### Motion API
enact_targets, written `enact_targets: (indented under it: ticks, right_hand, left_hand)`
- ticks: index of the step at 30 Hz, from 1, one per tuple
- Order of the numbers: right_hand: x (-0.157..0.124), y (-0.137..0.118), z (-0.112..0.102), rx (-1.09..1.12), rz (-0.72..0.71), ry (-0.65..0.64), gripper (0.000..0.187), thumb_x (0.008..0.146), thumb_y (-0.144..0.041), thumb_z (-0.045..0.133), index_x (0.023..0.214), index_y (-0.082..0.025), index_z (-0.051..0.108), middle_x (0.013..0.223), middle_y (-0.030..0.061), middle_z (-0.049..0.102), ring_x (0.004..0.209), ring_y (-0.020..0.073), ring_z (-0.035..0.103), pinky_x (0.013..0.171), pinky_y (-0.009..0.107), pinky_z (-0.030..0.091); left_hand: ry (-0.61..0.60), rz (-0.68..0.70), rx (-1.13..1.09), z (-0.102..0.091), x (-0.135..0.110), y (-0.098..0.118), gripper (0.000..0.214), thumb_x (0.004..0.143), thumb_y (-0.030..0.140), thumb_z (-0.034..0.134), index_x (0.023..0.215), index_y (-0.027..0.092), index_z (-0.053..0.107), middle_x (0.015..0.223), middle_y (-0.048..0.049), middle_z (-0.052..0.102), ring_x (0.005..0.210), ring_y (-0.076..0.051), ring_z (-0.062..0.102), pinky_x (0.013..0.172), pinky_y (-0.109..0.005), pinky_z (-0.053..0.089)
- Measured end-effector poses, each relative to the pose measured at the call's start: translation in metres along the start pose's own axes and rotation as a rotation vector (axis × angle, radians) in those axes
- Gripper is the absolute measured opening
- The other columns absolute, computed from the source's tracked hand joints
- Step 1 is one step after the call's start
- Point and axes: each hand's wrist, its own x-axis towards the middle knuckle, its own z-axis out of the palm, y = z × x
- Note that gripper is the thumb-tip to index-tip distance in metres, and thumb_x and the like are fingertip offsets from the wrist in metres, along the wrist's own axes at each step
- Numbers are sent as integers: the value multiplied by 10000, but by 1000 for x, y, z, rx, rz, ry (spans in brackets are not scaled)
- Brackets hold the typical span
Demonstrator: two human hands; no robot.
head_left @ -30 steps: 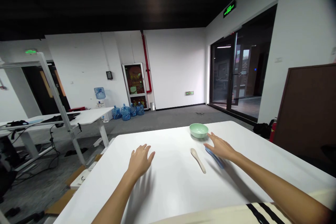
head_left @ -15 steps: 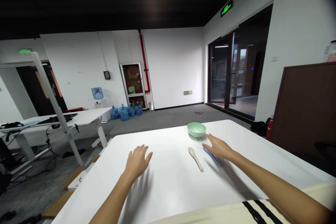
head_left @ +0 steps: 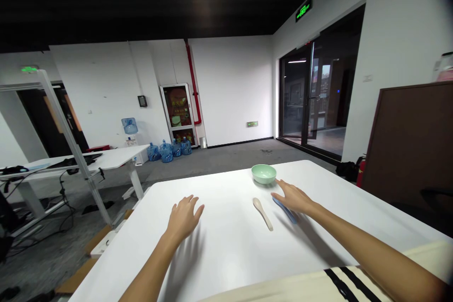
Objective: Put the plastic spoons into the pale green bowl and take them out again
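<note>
The left hand is open and palm down, its fingers lightly curved and holding nothing, over the left-centre of the white worktop; whether it touches the surface cannot be told. The right hand is also open and palm down, fingers spread, with nothing gripped. It lies over a flat blue object, partly hiding it, and any contact between them cannot be made out. Just left of that object, a cream ceramic spoon lies on the worktop, bowl end pointing away from the person, between the two hands and nearer the right. Beyond the right hand's fingertips, near the far edge, stands a pale green bowl, upright and apart from the hand. A cream garment with black stripes shows along the near edge. Farther off are a second white desk, blue water jugs on the floor, and glass doors.
</note>
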Motion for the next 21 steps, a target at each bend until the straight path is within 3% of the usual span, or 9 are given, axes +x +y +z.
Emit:
enact_targets:
  ticks: [5,21]
  right_hand:
    - [3,4,4,12,-31,-4,668,987,-551,466,1555,-199,502,1592,161,544,1463,358,514,1115,458,469]
    - [0,1,1,31,-32,9,686,982,-543,483,1575,-197,493,1559,149,584,1427,357,555,1100,453,481]
  left_hand:
    - [5,4,-1,-1,0,1,542,1048,477,362,1457,215,603,1607,-139,546,1502,-312,472,1202,-524,385]
    - [-6,3,1,-3,-1,2,545,1053,474,356,1460,207,602,1611,-140,541,1508,-316,468,1206,-527,383]
